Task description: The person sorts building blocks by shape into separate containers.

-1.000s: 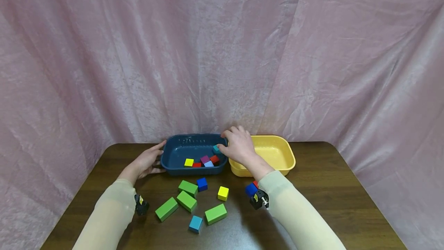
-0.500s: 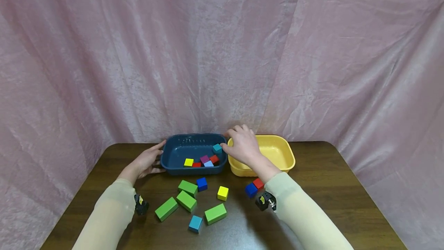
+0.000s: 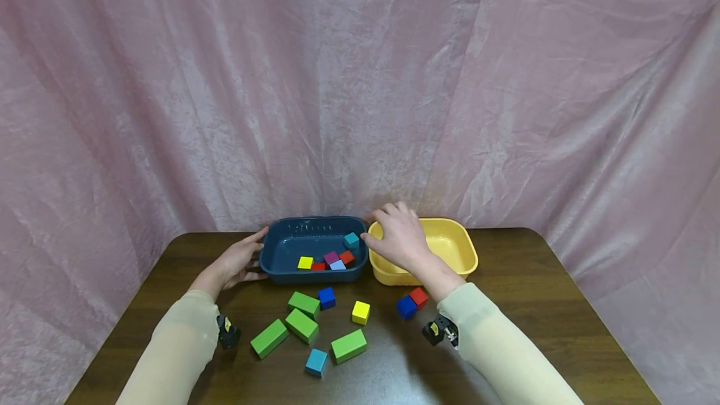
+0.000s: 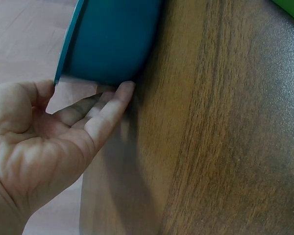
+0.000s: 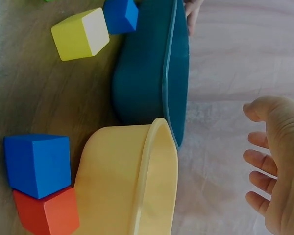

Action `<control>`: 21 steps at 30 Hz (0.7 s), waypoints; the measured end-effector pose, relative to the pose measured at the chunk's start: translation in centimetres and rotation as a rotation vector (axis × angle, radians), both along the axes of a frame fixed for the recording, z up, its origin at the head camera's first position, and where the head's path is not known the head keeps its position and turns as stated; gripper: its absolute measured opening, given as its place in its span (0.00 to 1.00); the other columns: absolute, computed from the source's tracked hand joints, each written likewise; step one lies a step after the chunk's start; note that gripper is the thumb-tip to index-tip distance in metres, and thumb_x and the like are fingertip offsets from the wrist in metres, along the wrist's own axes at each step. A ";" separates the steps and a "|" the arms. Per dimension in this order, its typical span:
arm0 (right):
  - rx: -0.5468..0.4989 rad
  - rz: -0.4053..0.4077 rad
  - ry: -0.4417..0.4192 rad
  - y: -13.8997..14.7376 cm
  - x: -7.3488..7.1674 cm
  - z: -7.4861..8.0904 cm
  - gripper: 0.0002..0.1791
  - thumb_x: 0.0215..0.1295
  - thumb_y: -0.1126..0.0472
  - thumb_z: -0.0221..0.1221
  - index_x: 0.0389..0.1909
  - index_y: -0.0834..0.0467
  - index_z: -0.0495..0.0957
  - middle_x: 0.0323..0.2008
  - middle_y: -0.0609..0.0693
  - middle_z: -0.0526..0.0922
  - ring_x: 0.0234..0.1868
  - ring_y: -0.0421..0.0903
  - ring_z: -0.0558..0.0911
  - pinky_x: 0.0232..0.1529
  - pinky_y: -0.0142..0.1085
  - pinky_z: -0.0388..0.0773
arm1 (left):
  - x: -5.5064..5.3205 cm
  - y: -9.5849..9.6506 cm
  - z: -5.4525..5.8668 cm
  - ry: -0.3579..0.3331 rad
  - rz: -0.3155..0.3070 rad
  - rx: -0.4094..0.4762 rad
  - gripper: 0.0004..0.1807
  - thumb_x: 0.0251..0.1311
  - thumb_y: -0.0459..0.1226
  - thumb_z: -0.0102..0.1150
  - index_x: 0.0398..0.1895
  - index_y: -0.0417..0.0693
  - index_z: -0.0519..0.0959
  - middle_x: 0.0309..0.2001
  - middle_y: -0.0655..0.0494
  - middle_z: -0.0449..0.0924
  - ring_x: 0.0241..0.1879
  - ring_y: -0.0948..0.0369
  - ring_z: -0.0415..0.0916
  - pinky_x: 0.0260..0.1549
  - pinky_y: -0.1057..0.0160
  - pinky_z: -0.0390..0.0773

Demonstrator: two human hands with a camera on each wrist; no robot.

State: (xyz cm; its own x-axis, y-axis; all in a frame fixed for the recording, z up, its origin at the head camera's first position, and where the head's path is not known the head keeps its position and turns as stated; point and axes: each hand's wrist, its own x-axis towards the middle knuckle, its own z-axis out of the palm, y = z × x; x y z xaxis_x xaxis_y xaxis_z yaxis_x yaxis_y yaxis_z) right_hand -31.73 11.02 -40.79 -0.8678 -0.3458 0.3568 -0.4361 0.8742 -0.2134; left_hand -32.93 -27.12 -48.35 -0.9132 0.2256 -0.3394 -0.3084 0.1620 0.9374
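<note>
My left hand (image 3: 239, 262) is at the left end of the dark blue bin (image 3: 315, 276). In the left wrist view, the thumb is at the rim and fairly straight fingers (image 4: 105, 120) reach the bin's side near the table. My right hand (image 3: 398, 236) hovers over the left part of the yellow bin (image 3: 471, 261), with nothing in its relaxed fingers. Just left of its thumb, a teal cube (image 3: 351, 240) lies inside the blue bin. Beside it in that bin are a purple cube (image 3: 330, 257), a yellow cube (image 3: 305, 263), a light blue cube (image 3: 338, 265) and red cubes (image 3: 347, 257).
On the wooden table (image 3: 517, 305), several green blocks (image 3: 270, 338) lie in front of the blue bin. Near them are a blue cube (image 3: 326, 297), a yellow cube (image 3: 361, 312) and a light blue block (image 3: 317, 362). A second blue cube (image 3: 407, 307) touches a red cube (image 3: 418, 297). A pink curtain (image 3: 360, 92) hangs behind.
My right hand has let go of the teal cube in the blue bin and drawn back to the right, over the yellow bin. The left hand stays at the blue bin.
</note>
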 end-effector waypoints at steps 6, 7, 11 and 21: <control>-0.018 0.045 0.038 0.0 0.7 0.0 0.21 0.65 0.41 0.66 0.50 0.51 0.86 0.51 0.49 0.82 0.54 0.51 0.72 0.56 0.48 0.71 | -0.1 -0.1 -0.1 -0.005 0.000 0.003 0.32 0.84 0.38 0.30 0.84 0.67 0.39 0.78 0.33 0.49 0.70 0.36 0.64 0.55 0.41 0.79; -0.018 0.056 0.047 0.0 0.9 0.0 0.21 0.65 0.41 0.66 0.50 0.50 0.86 0.50 0.49 0.83 0.53 0.51 0.72 0.55 0.47 0.71 | -0.1 -0.1 -0.1 -0.005 0.000 0.005 0.32 0.84 0.39 0.30 0.84 0.67 0.39 0.78 0.33 0.49 0.70 0.36 0.64 0.55 0.41 0.79; -0.009 0.094 0.073 -0.1 1.8 -0.1 0.20 0.64 0.41 0.67 0.50 0.48 0.87 0.49 0.47 0.83 0.52 0.49 0.73 0.53 0.44 0.72 | -0.2 -0.2 -0.2 -0.003 -0.005 0.004 0.31 0.84 0.40 0.29 0.84 0.68 0.39 0.79 0.33 0.48 0.70 0.36 0.64 0.55 0.41 0.78; -0.054 0.208 0.156 -0.6 4.4 -0.7 0.18 0.60 0.45 0.71 0.47 0.48 0.88 0.43 0.46 0.83 0.50 0.49 0.74 0.51 0.45 0.72 | -0.3 -0.2 -0.1 -0.003 -0.007 0.003 0.32 0.84 0.39 0.29 0.84 0.66 0.38 0.79 0.33 0.46 0.70 0.36 0.64 0.55 0.40 0.78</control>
State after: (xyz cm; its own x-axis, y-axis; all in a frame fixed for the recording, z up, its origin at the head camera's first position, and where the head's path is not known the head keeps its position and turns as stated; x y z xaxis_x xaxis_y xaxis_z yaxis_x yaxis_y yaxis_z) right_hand -27.37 10.42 -41.53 -0.7131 -0.4880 0.5033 -0.6366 0.7516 -0.1731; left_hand -33.18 -27.33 -48.48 -0.9104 0.2334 -0.3415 -0.3102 0.1611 0.9369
